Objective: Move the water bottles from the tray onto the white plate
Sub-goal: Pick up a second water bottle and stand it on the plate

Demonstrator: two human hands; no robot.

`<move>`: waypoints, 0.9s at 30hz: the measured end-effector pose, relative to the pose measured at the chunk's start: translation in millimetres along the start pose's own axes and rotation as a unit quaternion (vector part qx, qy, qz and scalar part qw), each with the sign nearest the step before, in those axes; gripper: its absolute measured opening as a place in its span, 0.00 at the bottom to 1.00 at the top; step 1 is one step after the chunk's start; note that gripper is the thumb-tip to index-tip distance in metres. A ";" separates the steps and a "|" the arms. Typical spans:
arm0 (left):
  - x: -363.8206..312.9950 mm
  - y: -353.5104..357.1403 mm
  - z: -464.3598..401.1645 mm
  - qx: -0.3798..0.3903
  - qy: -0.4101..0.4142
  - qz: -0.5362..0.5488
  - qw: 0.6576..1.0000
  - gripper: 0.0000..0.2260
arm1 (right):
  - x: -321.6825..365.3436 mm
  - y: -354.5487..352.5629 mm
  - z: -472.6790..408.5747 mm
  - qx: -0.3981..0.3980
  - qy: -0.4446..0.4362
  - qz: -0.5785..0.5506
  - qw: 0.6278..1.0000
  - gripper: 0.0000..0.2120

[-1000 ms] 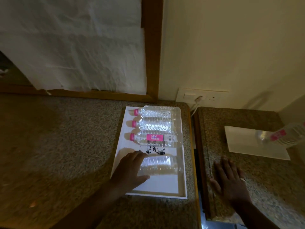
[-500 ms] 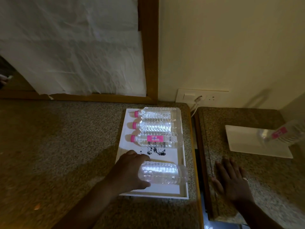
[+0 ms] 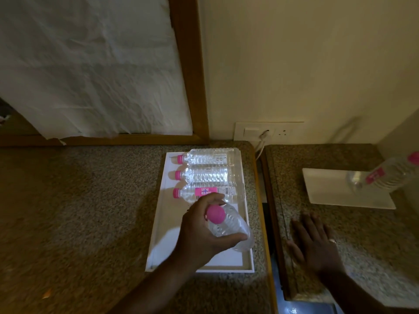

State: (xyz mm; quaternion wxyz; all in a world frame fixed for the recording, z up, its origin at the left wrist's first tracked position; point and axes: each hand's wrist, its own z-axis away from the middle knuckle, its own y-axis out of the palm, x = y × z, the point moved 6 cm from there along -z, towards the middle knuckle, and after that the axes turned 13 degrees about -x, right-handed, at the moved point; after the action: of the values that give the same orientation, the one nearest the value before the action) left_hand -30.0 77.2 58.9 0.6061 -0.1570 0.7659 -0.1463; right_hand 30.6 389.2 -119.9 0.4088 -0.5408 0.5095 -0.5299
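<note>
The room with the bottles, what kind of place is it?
Probably a hotel room. Matching water bottles lie on a white tray on a speckled stone counter, below a wood-framed mirror covered with paper and a wall socket.

Three bottles [image 3: 208, 175] were laid side by side at the far end of the tray [image 3: 158, 223]. To the right, across a gap, a plate [image 3: 328, 189] was set, with one bottle [image 3: 385, 175] on it.

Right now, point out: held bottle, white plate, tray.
held bottle [image 3: 229, 227], head view, on its clear ribbed body below the pink cap
white plate [image 3: 326, 189], head view, on its bare left part
tray [image 3: 158, 223], head view, on its left rim
</note>
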 end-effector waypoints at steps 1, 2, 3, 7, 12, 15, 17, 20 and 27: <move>2.3 3.7 2.7 -0.009 -0.012 0.013 1.000 0.32 | 0.4 0.1 0.0 -0.002 0.001 -0.001 1.000 0.37; 5.1 6.7 4.8 -0.016 -0.025 0.021 0.999 0.32 | 0.3 -0.2 -0.1 -0.005 0.000 -0.001 1.000 0.37; 8.2 8.7 6.3 -0.021 -0.038 0.026 0.999 0.32 | 0.4 -0.7 -0.1 -0.007 -0.001 -0.001 1.000 0.37; 15.2 13.5 8.6 -0.004 -0.049 0.020 0.999 0.37 | -0.4 -0.5 0.7 -0.009 -0.003 -0.004 1.000 0.37; 11.1 23.8 5.4 0.011 -0.042 -0.001 0.999 0.33 | -1.8 5.7 1.5 -0.002 -0.011 -0.003 1.000 0.35; 2.8 32.5 -2.9 0.011 -0.019 -0.016 1.000 0.29 | -4.0 7.3 2.3 0.002 -0.004 -0.011 1.000 0.34; -0.7 35.6 -8.2 0.019 -0.009 -0.017 1.000 0.29 | -0.5 7.6 -0.3 -0.001 -0.006 -0.023 1.000 0.34; -14.2 54.9 -16.2 0.050 0.006 -0.003 0.999 0.30 | -10.9 6.2 4.6 -0.005 0.032 -0.047 0.998 0.35; -71.4 122.5 -48.1 0.086 0.050 0.021 0.995 0.31 | -53.1 -2.0 23.7 -0.003 0.066 -0.054 0.996 0.38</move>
State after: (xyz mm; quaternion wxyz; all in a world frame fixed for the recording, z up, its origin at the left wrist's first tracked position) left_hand -69.1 219.9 81.9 0.5812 -0.0806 0.7828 -0.2069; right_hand 58.6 439.4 -128.8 0.3433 -0.5322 0.5072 -0.5845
